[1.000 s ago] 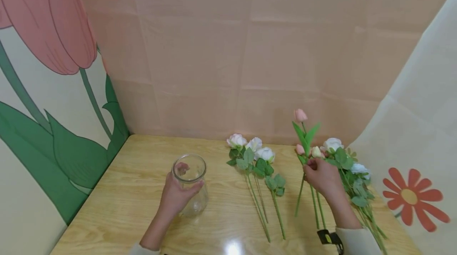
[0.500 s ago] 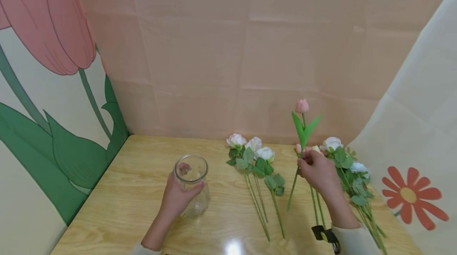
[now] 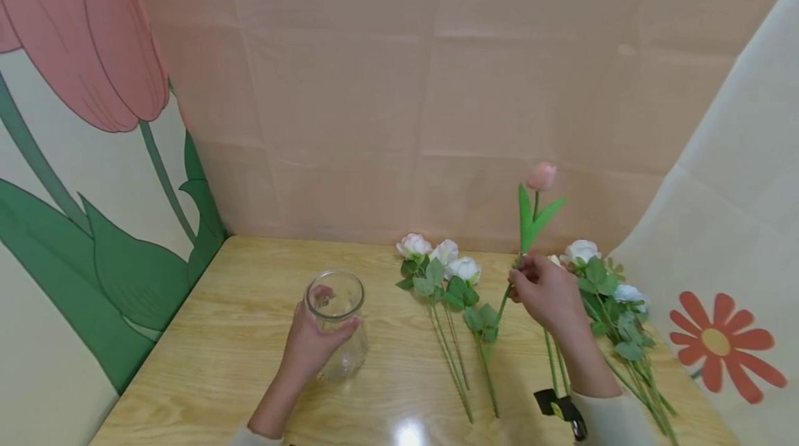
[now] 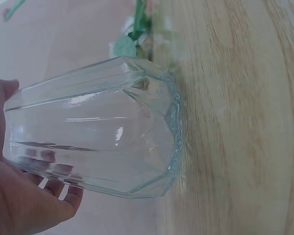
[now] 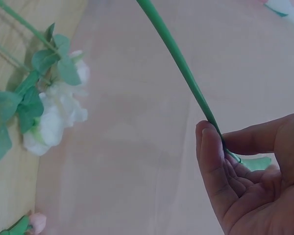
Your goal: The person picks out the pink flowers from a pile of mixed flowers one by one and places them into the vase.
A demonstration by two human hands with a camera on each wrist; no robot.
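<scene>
My left hand (image 3: 313,338) grips a clear glass vase (image 3: 349,352) near its neck, fingers round the far side and thumb on the near side. In the left wrist view the faceted vase (image 4: 98,127) stands with its thick base on the wooden table. A pink tulip (image 3: 542,176) with two green leaves is held upright by my right hand (image 3: 552,293), above the table. Thumb and fingers pinch its green stem (image 5: 179,56) just under the leaves, as the right wrist view shows. The lower stem slants down to the left, towards a rose's leaves.
Several pale roses (image 3: 463,270) lie mid-table, stems towards me. More flowers, among them a white rose (image 3: 582,250) and a bluish-white one (image 3: 629,295), lie at the right. A pink cloth (image 3: 399,99) hangs behind the wooden table (image 3: 206,356).
My right hand has raised the pink tulip from among the flowers at the right and brought it a little to the left. The left hand and vase have hardly moved.
</scene>
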